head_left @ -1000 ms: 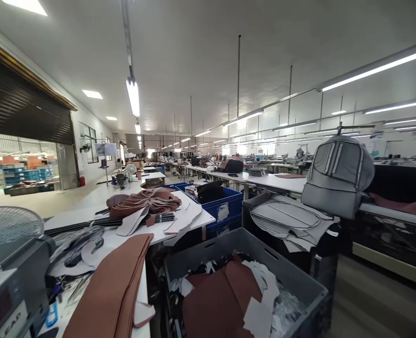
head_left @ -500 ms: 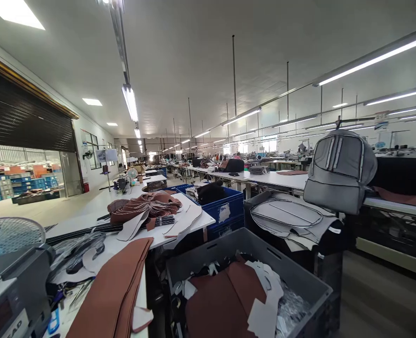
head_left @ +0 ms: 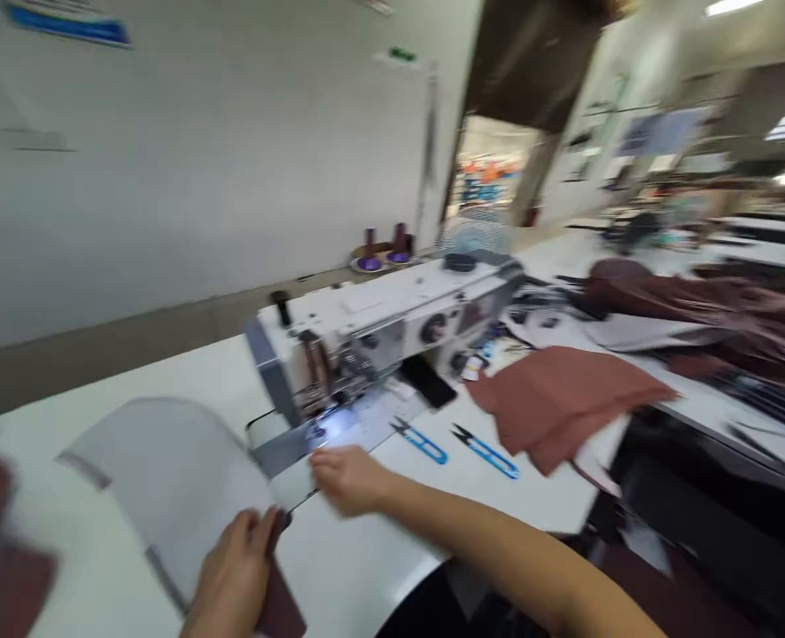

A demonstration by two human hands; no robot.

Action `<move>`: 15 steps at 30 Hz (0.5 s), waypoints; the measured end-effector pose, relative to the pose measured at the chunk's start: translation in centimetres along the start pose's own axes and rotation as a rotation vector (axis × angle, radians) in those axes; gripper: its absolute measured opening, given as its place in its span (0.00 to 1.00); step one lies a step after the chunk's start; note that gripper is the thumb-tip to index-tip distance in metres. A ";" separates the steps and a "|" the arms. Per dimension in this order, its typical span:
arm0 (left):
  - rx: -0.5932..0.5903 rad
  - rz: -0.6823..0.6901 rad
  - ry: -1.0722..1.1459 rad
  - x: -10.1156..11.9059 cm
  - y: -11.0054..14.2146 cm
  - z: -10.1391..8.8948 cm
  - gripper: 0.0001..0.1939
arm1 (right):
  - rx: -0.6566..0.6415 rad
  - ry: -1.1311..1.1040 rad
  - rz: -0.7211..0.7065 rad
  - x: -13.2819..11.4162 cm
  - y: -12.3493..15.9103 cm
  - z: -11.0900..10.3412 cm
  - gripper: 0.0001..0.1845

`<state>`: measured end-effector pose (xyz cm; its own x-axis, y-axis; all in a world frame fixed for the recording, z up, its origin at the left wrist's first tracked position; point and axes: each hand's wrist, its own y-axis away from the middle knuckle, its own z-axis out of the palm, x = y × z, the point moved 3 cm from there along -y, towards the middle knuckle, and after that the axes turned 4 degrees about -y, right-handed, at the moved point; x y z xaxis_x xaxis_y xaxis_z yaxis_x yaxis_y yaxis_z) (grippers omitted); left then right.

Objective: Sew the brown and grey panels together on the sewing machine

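And here's the white table (head_left: 345, 576) filling the lower view, its far edge running in front of the pale wall (head_left: 199, 177); there's open surface behind the work on the left and a bare patch in front of the sewing machine (head_left: 379, 310), reaching to the near edge beneath the right forearm. The machine lies across the middle, lamp glowing at its needle end. Just left of it, flat on the tabletop, is the pale grey panel (head_left: 173, 478), rounded end pointing away, long axis running from the near side outward and leaning left, with dark strips along its left edge. Brown pieces (head_left: 558, 399) spread over the table right of the machine, and more brown material shows at the far left. Now the hands! The right one (head_left: 349, 480) comes in on a long diagonal forearm from the lower right, its fingers drawn together just in front of the needle area; whether anything sits between them, I can't tell. The left (head_left: 237, 567) reaches up from the bottom, back of the hand showing, thumb and fingers, as far as the blur allows, pinching the panel's right edge, brown material below them. Two blue-handled snips (head_left: 425, 446) lie beyond the right forearm, blades toward the machine.
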<state>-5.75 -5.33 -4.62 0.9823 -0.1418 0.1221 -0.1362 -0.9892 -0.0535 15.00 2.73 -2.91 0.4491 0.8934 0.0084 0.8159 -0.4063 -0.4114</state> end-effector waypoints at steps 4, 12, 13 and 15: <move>-0.071 -0.142 -0.024 0.0 2.7 0.7 0.28 | 0.095 -0.177 -0.055 -1.7 -1.8 3.1 0.11; 0.124 -0.187 0.324 -1.9 5.0 -7.9 0.24 | 0.090 -0.217 -0.036 -1.6 -0.6 3.2 0.16; 0.192 -0.189 0.370 -2.8 6.0 -9.8 0.21 | 0.086 -0.211 -0.040 -2.2 -1.0 3.1 0.18; 0.305 -0.229 0.345 -4.5 8.1 -13.3 0.17 | 0.085 -0.216 -0.041 -3.6 -2.6 2.4 0.28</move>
<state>-12.93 -13.18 7.55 0.8759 0.0223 0.4820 0.1713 -0.9482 -0.2675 10.37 1.05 -4.08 0.3200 0.9330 -0.1647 0.7942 -0.3589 -0.4903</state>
